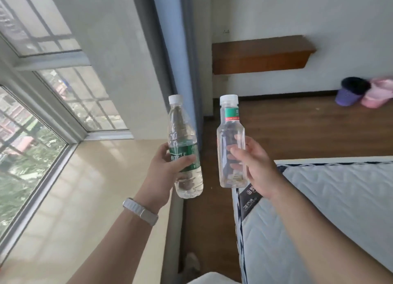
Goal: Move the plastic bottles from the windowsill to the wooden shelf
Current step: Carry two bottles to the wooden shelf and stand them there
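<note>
My left hand (pixel 161 166) grips a round clear bottle with a green label (pixel 180 122) and a white cap, held upright in the air. My right hand (pixel 253 162) holds a square clear bottle (pixel 228 126) with a green and red neck band and a clear cap, also upright. Both bottles hover above the floor gap between the cream windowsill (pixel 89 198) on the left and the mattress on the right. The wooden shelf (pixel 261 54) is fixed to the far white wall, with nothing on its top.
A mattress (pixel 340 198) with a quilted cover fills the lower right. A purple bin (pixel 350 92) and pink basins (pixel 378 94) sit on the wooden floor under the shelf's right end. A grey-blue curtain (pixel 170 49) hangs by the window.
</note>
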### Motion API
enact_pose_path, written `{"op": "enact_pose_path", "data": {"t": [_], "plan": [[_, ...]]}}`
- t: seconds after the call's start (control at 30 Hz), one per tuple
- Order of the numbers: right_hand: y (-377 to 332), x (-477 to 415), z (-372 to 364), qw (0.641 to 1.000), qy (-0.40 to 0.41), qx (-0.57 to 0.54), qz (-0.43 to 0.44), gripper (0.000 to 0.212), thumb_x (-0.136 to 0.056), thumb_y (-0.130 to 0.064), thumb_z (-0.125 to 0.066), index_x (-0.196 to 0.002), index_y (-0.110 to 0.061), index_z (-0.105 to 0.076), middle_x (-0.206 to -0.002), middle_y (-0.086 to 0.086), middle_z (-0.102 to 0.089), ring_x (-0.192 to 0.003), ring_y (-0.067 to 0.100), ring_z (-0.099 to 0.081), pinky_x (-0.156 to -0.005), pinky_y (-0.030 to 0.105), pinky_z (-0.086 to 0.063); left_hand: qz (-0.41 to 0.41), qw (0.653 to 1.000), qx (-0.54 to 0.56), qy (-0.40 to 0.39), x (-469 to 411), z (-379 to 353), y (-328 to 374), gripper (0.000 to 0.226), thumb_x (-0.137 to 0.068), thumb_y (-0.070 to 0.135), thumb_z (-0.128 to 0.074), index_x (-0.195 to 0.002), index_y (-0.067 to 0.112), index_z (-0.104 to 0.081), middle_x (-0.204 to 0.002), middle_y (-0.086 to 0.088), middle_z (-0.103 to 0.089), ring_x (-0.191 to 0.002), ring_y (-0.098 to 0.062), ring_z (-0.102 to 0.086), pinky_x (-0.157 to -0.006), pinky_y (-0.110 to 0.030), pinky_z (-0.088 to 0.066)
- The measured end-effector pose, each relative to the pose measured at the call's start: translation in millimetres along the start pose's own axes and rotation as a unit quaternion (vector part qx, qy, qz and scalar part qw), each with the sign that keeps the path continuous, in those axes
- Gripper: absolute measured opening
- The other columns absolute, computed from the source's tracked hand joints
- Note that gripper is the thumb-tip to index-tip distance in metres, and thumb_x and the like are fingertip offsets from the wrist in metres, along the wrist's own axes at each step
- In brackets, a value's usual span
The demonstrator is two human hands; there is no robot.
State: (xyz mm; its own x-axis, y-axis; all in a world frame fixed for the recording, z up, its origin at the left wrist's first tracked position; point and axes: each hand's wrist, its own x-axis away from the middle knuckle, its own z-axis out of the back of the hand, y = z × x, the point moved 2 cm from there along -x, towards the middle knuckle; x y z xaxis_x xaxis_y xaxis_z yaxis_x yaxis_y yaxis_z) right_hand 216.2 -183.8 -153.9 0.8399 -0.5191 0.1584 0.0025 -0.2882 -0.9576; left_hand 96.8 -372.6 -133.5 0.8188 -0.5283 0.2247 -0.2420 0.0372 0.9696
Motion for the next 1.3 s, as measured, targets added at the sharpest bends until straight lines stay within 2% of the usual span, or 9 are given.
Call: {"op": "enact_pose_path", "data": {"t": [0.1, 0.27, 0.43, 0.67, 0.87, 1.0, 1.13, 1.23, 1.3], "plan": [[-3, -10, 20, 0.999, 0.034, -0.001, 0.004, 0.039, -0.074, -0.029, -0.069, -0.112, -0.024, -0.061, -0.108, 0.0, -0.07, -0.102, 0.021, -0.068, -0.092, 0.045, -0.051, 0.006, 0.999, 0.001, -0.035, -25, -20, 0, 0.055, -0.069, 0.012, -0.082, -0.12, 0.012, -0.06, -0.106, -0.016, -0.073, -0.088, -0.032, -0.074, -0.067, -0.04, -0.058], [-13, -37, 45, 0.997, 0.08, 0.007, 0.007, 0.042, -0.075, -0.03, -0.07, -0.115, -0.023, -0.06, -0.11, 0.004, -0.07, -0.101, 0.022, -0.069, -0.097, 0.048, -0.05, 0.019, 0.996, 0.01, -0.088, -79, -49, 2, 0.051, -0.076, 0.004, -0.081, -0.122, 0.01, -0.059, -0.11, -0.016, -0.071, -0.088, -0.032, -0.074, -0.067, -0.037, -0.059], [-28, -80, 58, 0.991, 0.135, 0.015, 0.013, 0.064, -0.066, -0.039, -0.078, -0.123, -0.018, -0.057, -0.114, 0.01, -0.069, -0.101, 0.026, -0.07, -0.096, 0.05, -0.051, 0.023, 0.99, 0.025, -0.14, -150, -74, 13, 0.05, -0.078, 0.002, -0.079, -0.123, 0.01, -0.059, -0.115, -0.019, -0.069, -0.088, -0.032, -0.074, -0.064, -0.035, -0.059], [-55, -161, 61, 0.978, 0.207, 0.029, 0.004, 0.035, -0.089, -0.022, -0.07, -0.121, -0.025, -0.057, -0.12, 0.006, -0.067, -0.103, 0.023, -0.069, -0.095, 0.045, -0.053, 0.022, 0.978, 0.039, -0.204, -257, -93, 44, 0.05, -0.078, 0.003, -0.079, -0.124, 0.013, -0.06, -0.121, -0.017, -0.067, -0.09, -0.029, -0.074, -0.065, -0.034, -0.059], [-64, -225, 47, 0.972, 0.227, 0.055, 0.001, 0.045, -0.087, -0.03, -0.072, -0.127, -0.029, -0.054, -0.125, 0.001, -0.064, -0.11, 0.021, -0.066, -0.098, 0.048, -0.051, 0.016, 0.974, 0.039, -0.221, -334, -93, 60, 0.048, -0.076, 0.004, -0.08, -0.119, 0.015, -0.061, -0.116, -0.014, -0.068, -0.082, -0.022, -0.074, -0.061, -0.03, -0.057], [-72, -254, 43, 0.971, 0.233, 0.055, 0.001, 0.048, -0.085, -0.032, -0.073, -0.129, -0.029, -0.053, -0.125, 0.0, -0.063, -0.111, 0.021, -0.065, -0.098, 0.048, -0.051, 0.024, 0.971, 0.041, -0.234, -370, -92, 66, 0.057, -0.069, 0.008, -0.086, -0.12, 0.015, -0.061, -0.114, -0.012, -0.069, -0.084, -0.024, -0.074, -0.063, -0.033, -0.058], [-77, -274, 48, 0.966, 0.253, 0.056, 0.001, 0.051, -0.085, -0.034, -0.073, -0.131, -0.03, -0.052, -0.124, -0.002, -0.063, -0.111, 0.019, -0.065, -0.098, 0.048, -0.052, 0.027, 0.968, 0.042, -0.247, -395, -100, 72, 0.045, -0.076, 0.003, -0.08, -0.116, 0.015, -0.063, -0.112, -0.012, -0.068, -0.08, -0.023, -0.074, -0.061, -0.033, -0.057], [-79, -288, 53, 0.961, 0.272, 0.051, 0.0, 0.062, -0.071, -0.046, -0.078, -0.127, -0.033, -0.055, -0.122, -0.003, -0.065, -0.11, 0.02, -0.066, -0.098, 0.05, -0.051, 0.03, 0.965, 0.041, -0.258, -412, -109, 76, 0.046, -0.076, 0.003, -0.08, -0.117, 0.016, -0.063, -0.111, -0.01, -0.069, -0.082, -0.024, -0.074, -0.062, -0.033, -0.057], [-79, -297, 58, 0.959, 0.281, 0.042, 0.0, 0.058, -0.072, -0.044, -0.077, -0.124, -0.032, -0.057, -0.12, -0.001, -0.067, -0.109, 0.021, -0.066, -0.098, 0.051, -0.051, 0.031, 0.963, 0.038, -0.264, -425, -116, 77, 0.047, -0.076, 0.003, -0.08, -0.119, 0.015, -0.062, -0.109, -0.008, -0.07, -0.083, -0.024, -0.074, -0.064, -0.034, -0.057]]}}
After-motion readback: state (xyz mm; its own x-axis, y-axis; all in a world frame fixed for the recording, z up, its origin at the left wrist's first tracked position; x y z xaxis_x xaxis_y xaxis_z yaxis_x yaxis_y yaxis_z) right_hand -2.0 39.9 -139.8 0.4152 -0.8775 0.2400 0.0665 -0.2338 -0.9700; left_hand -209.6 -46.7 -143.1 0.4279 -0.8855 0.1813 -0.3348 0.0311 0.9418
